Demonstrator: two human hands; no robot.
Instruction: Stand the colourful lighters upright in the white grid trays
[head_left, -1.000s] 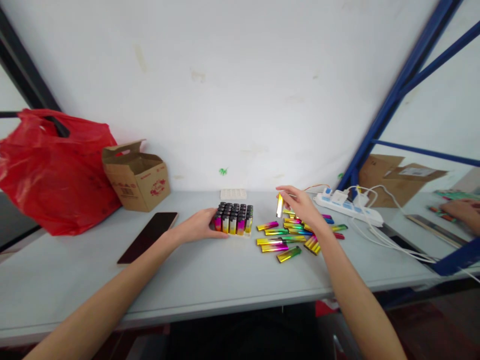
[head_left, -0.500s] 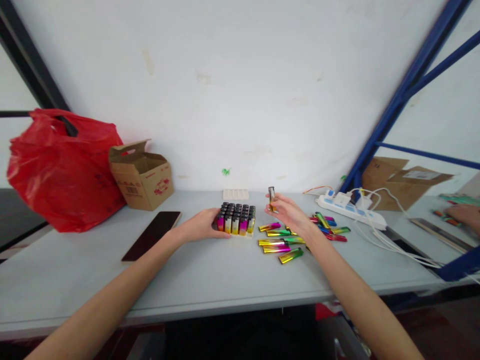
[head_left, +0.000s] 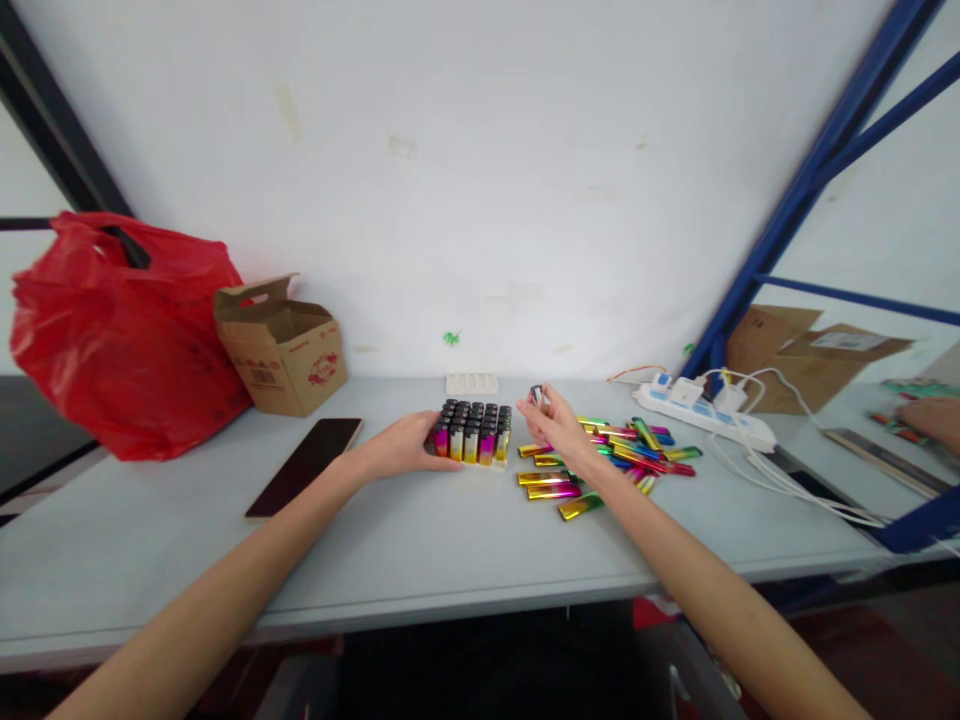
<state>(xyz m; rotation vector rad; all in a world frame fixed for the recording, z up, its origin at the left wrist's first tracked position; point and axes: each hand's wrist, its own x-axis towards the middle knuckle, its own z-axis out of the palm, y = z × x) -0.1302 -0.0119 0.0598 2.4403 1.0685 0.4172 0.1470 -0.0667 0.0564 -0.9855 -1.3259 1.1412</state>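
Upright lighters (head_left: 472, 436) with black tops and shiny pink, silver and yellow bodies stand in rows in a white tray (head_left: 491, 465). My left hand (head_left: 405, 445) grips the left side of this block, thumb along the front and fingers hidden behind. Right of the block, my right hand (head_left: 559, 425) is raised above the table, pinching a single lighter (head_left: 536, 396); its silvery top shows and the fingers cover most of its body. Below and beyond that hand lies a loose heap of metallic-coloured lighters (head_left: 637, 455), partly hidden by my forearm.
Behind the block, an empty white tray (head_left: 471, 383) rests near the wall. To the left are a dark phone (head_left: 306, 467), an open cardboard box (head_left: 285, 355) and a red plastic bag (head_left: 127, 335). On the right lies a power strip (head_left: 705, 418) with cables; another person's hand (head_left: 930, 415) shows beyond.
My right hand has turned and shifted slightly left with the lighter, which now tilts and is more covered by the fingers. My left hand keeps its hold on the tray.
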